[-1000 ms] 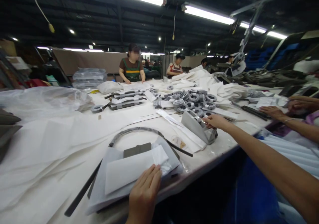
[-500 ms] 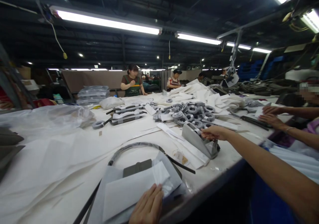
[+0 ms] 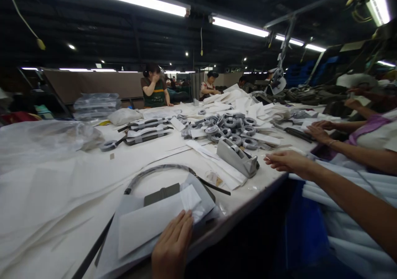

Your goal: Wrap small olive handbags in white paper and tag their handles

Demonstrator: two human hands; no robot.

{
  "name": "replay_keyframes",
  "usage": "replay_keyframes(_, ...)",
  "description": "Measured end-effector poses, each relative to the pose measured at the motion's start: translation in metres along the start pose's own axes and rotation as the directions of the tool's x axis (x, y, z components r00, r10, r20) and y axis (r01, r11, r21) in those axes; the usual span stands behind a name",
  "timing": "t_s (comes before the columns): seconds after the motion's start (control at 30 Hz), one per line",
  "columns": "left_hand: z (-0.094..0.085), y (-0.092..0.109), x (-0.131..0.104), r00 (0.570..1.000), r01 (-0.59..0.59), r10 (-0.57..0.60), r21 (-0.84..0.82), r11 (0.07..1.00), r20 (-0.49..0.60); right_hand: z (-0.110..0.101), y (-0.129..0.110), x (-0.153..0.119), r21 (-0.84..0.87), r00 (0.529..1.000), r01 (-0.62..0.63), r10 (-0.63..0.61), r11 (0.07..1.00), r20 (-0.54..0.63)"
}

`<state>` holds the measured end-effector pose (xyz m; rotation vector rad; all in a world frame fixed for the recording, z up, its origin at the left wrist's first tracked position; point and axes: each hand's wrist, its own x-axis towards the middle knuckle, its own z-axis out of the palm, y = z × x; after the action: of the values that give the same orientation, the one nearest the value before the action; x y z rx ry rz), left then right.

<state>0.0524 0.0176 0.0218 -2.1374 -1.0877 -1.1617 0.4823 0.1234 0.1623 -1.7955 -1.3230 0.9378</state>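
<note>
My left hand (image 3: 173, 239) lies with its fingers stretched flat on the corner of a folded white paper wrap (image 3: 149, 225). Under the wrap are greyish sheets and a dark olive flat piece (image 3: 161, 194). A dark strap in clear film (image 3: 164, 168) curves behind them. Out to the right, my right hand (image 3: 288, 164) pinches a small shiny bit that looks like clear tape, just past the grey tape dispenser (image 3: 237, 159), apart from it.
A heap of coiled grey straps (image 3: 229, 128) and white paper pieces fills the table's middle. Clear plastic (image 3: 46, 140) lies left. A co-worker's hands (image 3: 319, 131) work at the right, above white rolls (image 3: 350, 225) beside the table edge. Two people stand across the table.
My right hand has drawn away from the tape dispenser towards the right, with a small shiny bit at its fingertips. My left hand stays on the paper wrap. The view has shifted.
</note>
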Motion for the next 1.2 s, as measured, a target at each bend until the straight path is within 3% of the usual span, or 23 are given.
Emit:
replay_keyframes(0.1,-0.002,0.001,0.002,1.000,0.007,-0.007,-0.008,1.000,0.011,0.015,0.027,-0.006,-0.004,1.000,-0.013,0.013,1.000,-0.019)
replay_keyframes(0.27,-0.003,0.002,0.002,1.000,0.018,-0.018,-0.024,1.000,0.022,0.043,0.064,0.004,-0.093,0.990,0.080,-0.090,0.992,-0.110)
replay_keyframes(0.4,-0.003,0.003,0.002,0.999,0.038,-0.037,-0.030,0.999,0.021,0.037,0.077,0.002,-0.239,0.958,0.162,-0.211,0.958,-0.195)
replay_keyframes(0.47,-0.003,0.004,0.001,0.999,0.041,-0.041,-0.031,0.999,0.024,0.027,0.076,-0.011,-0.344,0.925,0.257,-0.333,0.903,-0.184)
replay_keyframes(0.53,-0.003,0.005,0.000,0.999,0.039,-0.038,-0.029,0.999,0.027,0.020,0.070,-0.029,-0.520,0.835,0.440,-0.547,0.732,-0.064)
replay_keyframes(0.63,-0.003,0.005,0.000,0.998,0.047,-0.045,-0.044,0.998,0.038,0.024,0.049,-0.059,-0.675,0.566,0.688,-0.779,0.267,0.269)
replay_keyframes(0.73,-0.005,0.006,0.001,0.996,0.077,-0.073,-0.074,0.994,0.054,0.047,0.019,-0.087,-0.579,0.319,0.815,-0.810,-0.030,0.491)
replay_keyframes(0.8,-0.005,0.006,0.001,0.994,0.097,-0.092,-0.088,0.991,0.065,0.071,-0.004,-0.103,-0.462,0.208,0.881,-0.793,-0.102,0.572)
replay_keyframes(0.87,-0.006,0.007,0.000,0.991,0.115,-0.107,-0.096,0.989,0.082,0.095,-0.026,-0.116,-0.337,0.160,0.937,-0.752,-0.088,0.640)
replay_keyframes(0.93,-0.005,0.007,0.000,0.986,0.137,-0.126,-0.104,0.985,0.105,0.118,-0.047,-0.124,-0.204,0.143,0.979,-0.681,-0.010,0.718)
replay_keyframes(1.03,-0.004,0.008,-0.002,0.980,0.169,-0.153,-0.122,0.978,0.126,0.143,-0.070,-0.125,0.010,0.154,0.960,-0.560,0.279,0.814)
replay_keyframes(1.1,-0.004,0.008,-0.003,0.979,0.181,-0.165,-0.133,0.974,0.118,0.155,-0.077,-0.122,0.126,0.243,0.801,-0.511,0.585,0.824)
replay_keyframes(1.13,-0.003,0.008,-0.003,0.979,0.184,-0.170,-0.138,0.973,0.112,0.160,-0.079,-0.121,0.203,0.304,0.653,-0.498,0.730,0.812)
replay_keyframes(1.17,-0.003,0.009,-0.003,0.980,0.186,-0.173,-0.142,0.972,0.103,0.166,-0.080,-0.121,0.306,0.367,0.465,-0.495,0.831,0.788)
replay_keyframes(1.2,-0.003,0.009,-0.004,0.980,0.188,-0.175,-0.146,0.971,0.096,0.171,-0.080,-0.123,0.426,0.427,0.261,-0.500,0.866,0.753)
